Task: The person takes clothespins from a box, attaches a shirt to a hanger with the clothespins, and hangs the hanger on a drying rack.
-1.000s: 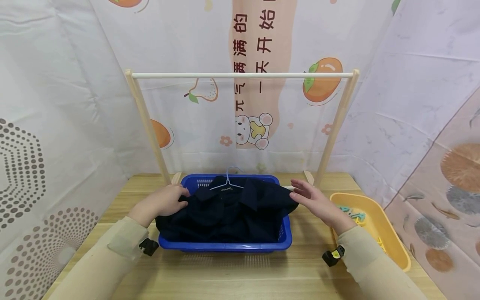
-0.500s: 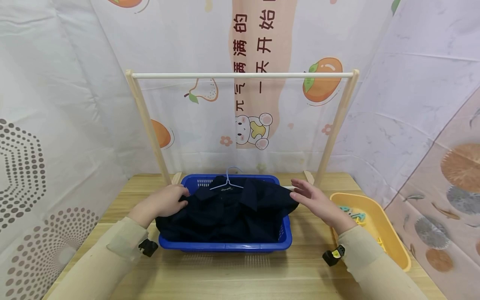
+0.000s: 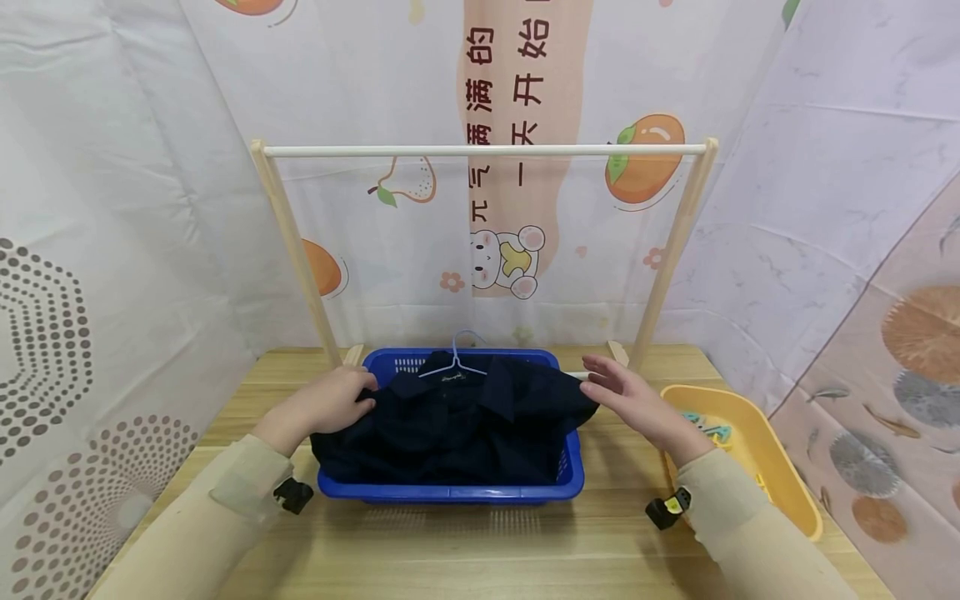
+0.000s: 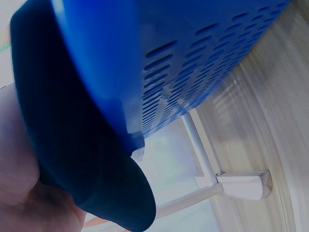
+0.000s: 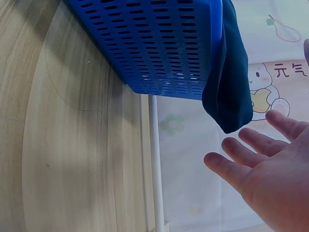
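A dark navy collared garment [image 3: 450,433] lies bunched in a blue plastic basket [image 3: 450,493]. A light-blue wire hanger [image 3: 454,367] is in its collar, hook upward. My left hand [image 3: 333,400] lies against the garment's left end, thumb toward the front; in the left wrist view, cloth [image 4: 82,145] hides the fingertips, so a grip cannot be made out. At the other end, my right hand [image 3: 633,408] is spread beside the cloth. In the right wrist view its straight fingers [image 5: 227,166] are apart, close to the overhanging cloth tip [image 5: 229,106], holding nothing.
A wooden rack [image 3: 671,258] with a white top rail [image 3: 480,151] stands behind the basket on a wooden table [image 3: 450,558]. To the right, a yellow tray [image 3: 787,492] holds teal and yellow clips [image 3: 716,433]. Printed curtains surround the table.
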Demonstrator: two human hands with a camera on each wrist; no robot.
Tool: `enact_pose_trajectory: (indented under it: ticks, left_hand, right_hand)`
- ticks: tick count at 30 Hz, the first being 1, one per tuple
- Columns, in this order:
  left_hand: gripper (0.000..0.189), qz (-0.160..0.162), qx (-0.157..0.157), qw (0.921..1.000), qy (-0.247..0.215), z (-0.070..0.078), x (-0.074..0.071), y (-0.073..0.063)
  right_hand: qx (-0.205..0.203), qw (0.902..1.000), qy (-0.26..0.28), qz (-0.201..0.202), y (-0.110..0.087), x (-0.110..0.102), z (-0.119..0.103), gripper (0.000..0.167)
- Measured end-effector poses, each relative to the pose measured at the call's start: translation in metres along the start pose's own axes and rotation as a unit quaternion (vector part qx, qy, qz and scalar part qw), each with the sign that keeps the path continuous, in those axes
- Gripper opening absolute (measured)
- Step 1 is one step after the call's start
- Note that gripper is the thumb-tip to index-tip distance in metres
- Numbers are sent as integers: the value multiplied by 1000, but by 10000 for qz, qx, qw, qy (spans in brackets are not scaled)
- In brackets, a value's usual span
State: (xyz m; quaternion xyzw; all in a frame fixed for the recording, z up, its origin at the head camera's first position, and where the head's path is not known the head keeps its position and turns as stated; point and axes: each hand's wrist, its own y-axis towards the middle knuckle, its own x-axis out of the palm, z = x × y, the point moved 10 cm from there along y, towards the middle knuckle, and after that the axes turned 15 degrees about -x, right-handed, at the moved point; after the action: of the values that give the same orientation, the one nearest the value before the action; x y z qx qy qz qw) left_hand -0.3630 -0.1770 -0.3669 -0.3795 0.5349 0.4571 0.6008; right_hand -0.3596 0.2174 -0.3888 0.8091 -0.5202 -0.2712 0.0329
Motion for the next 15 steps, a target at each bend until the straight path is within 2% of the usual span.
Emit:
enact_pose_trajectory:
  ticks: [15]
  left_hand:
    - [16, 367, 88, 9980, -512, -1, -14, -1]
  right_hand:
    - [-83, 9999, -84, -56, 4, -1, -9, 67]
